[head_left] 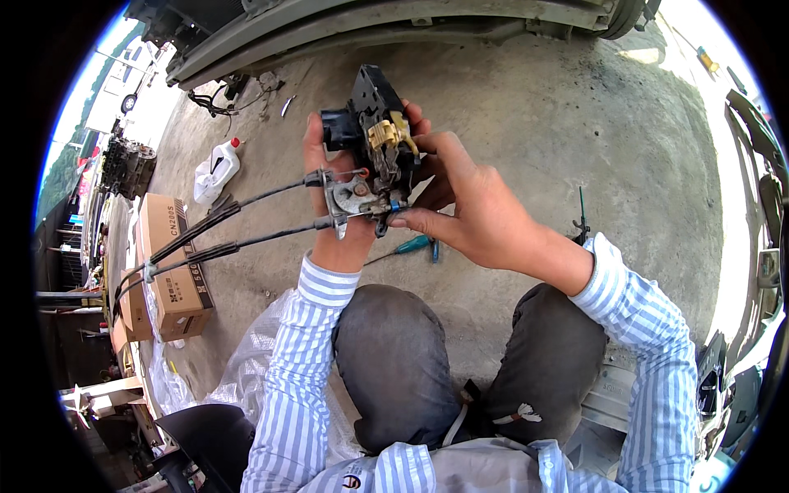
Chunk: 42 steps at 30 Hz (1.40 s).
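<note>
A black latch mechanism (370, 107) with yellow plastic parts, a silver metal plate and a small blue piece is held up in both hands. My left hand (333, 230) is closed round it from behind, mostly hidden by it, fingertips showing beside the black housing. My right hand (477, 214) grips its right side, thumb on the lower metal end near the blue piece. Two black cables (271, 246) run from the plate down to the left, bundled with a tie. A teal-handled screwdriver (411, 245) lies on the floor beneath.
A metal vehicle body section (394, 20) spans the top. Cardboard boxes (173, 304), a white jug (214, 174), an engine (125, 164) and bubble wrap (255, 353) lie left. A thin tool (582, 209) stands beyond my right wrist. Panels (752, 140) line the right.
</note>
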Each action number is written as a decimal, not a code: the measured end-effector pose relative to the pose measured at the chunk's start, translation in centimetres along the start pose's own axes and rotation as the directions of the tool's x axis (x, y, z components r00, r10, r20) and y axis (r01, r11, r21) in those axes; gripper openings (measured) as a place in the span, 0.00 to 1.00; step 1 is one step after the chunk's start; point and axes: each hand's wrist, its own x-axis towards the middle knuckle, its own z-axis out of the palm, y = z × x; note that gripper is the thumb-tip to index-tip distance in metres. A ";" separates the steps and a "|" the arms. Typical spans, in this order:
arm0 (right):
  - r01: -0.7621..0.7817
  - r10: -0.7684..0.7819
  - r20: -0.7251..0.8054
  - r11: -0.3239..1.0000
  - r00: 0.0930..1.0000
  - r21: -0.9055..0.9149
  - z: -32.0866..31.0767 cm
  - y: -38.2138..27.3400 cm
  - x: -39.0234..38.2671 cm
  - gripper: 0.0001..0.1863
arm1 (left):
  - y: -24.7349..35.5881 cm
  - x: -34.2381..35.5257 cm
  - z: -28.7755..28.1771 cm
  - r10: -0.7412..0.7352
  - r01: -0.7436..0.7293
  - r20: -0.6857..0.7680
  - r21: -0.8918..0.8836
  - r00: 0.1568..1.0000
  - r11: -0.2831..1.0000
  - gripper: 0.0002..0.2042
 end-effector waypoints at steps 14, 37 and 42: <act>-0.003 0.003 0.005 1.000 1.000 -0.011 0.2 0.3 0.1 0.50 | -0.5 -0.3 0.3 0.036 -0.018 -0.116 0.156 0.993 0.988 0.41; -0.055 0.053 -0.083 0.998 0.995 -0.027 -0.2 -0.9 0.2 0.46 | -0.4 -0.5 0.6 -0.037 0.038 -0.008 0.068 0.999 0.997 0.40; 0.006 -0.005 -0.030 1.000 1.000 0.024 -0.1 0.0 -0.4 0.42 | -0.7 -0.1 -0.4 -0.011 0.017 -0.073 0.077 0.997 0.997 0.41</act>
